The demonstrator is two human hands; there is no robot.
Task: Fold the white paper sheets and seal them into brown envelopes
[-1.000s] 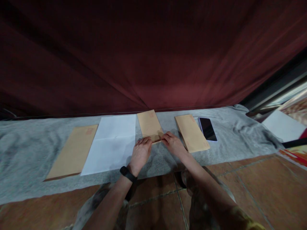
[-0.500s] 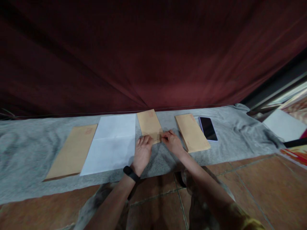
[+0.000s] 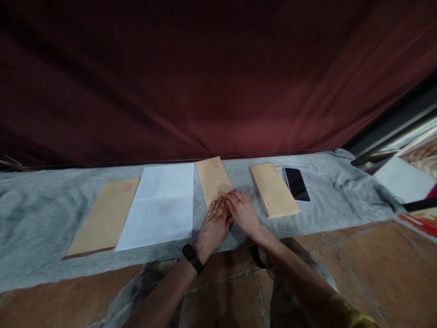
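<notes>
A brown envelope (image 3: 212, 177) with a small red print lies on the grey cloth (image 3: 235, 171) in front of me. On its near end rests my left hand (image 3: 215, 225), flat with the fingers stretched out. My right hand (image 3: 243, 212) lies beside it on the same end, fingers laid flat and touching the left ones. The hands cover the envelope's near edge. To the left is a white sheet of paper (image 3: 167, 214) with a crease across it, and beyond that another brown envelope (image 3: 102, 216).
Right of my hands lies a stack of brown envelopes (image 3: 275, 191), with a phone (image 3: 297, 184) next to it. A dark red curtain (image 3: 218, 91) hangs along the far edge of the cloth. Brown floor tiles (image 3: 368, 259) show in front.
My right hand has moved from a pinch at the envelope's near right corner to lying flat. Both hands have come together, the left shifting right over the near end.
</notes>
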